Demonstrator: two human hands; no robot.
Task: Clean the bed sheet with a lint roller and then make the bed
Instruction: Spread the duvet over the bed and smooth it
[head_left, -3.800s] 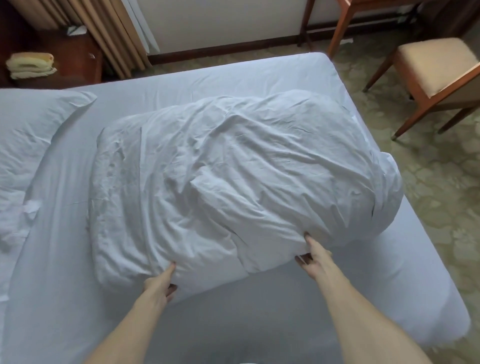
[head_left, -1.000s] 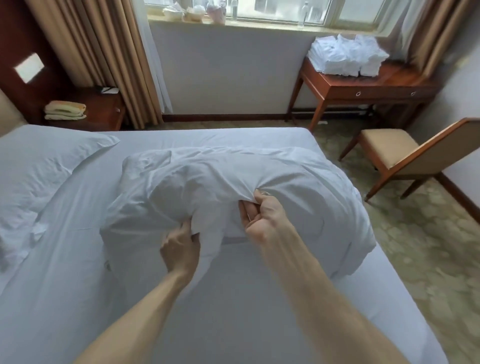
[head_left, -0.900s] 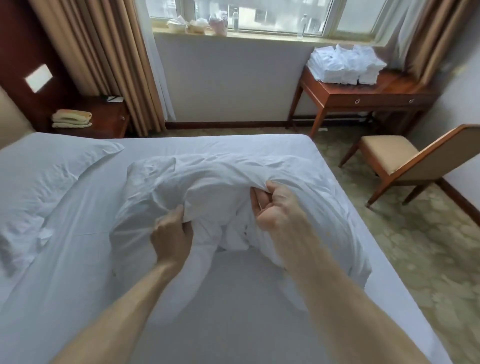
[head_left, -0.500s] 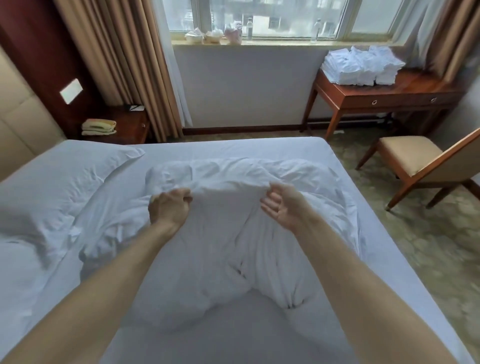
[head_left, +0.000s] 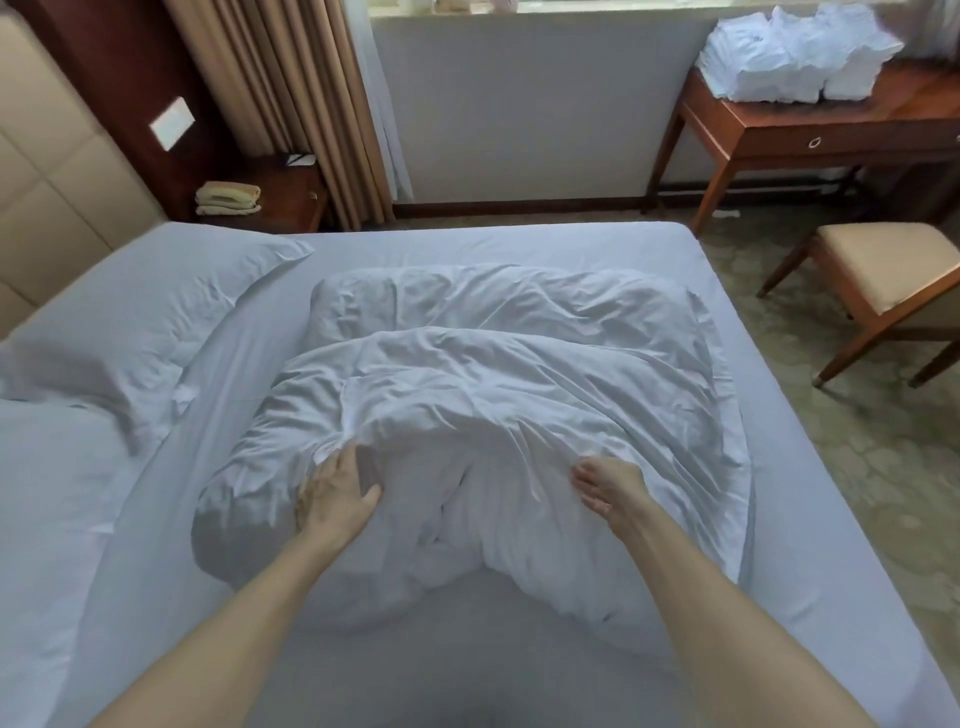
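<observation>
One white duvet (head_left: 519, 374) lies crumpled in a heap in the middle of one pale bed sheet (head_left: 519, 244), which is stretched flat over the mattress. Two bare hands reach onto the near part of the heap, one at each side of a deep bunched fold. The left hand (head_left: 335, 493) rests on the duvet with its fingers (head_left: 340, 465) straight and close together and the thumb spread out to the side. The fingertips meet the lip of a raised fold, where the cloth is blurred, so whether they go under it cannot be told. The right hand (head_left: 608, 486) lies well apart from the left, its fingers straight and together, touching the sloping cloth and gripping nothing. One rumpled pillow (head_left: 150, 312) sits at the head of the bed, left of the duvet, against a padded headboard (head_left: 47, 171). Beyond it stands one dark nightstand (head_left: 291, 187) bearing one small stack of folded towels (head_left: 227, 197), beside a tan curtain (head_left: 291, 93). Across the floor to the right stand one wooden desk (head_left: 779, 140) with a pile of folded white linen (head_left: 795, 57) on top, and one cushioned chair (head_left: 883, 280) near the bed's corner.
</observation>
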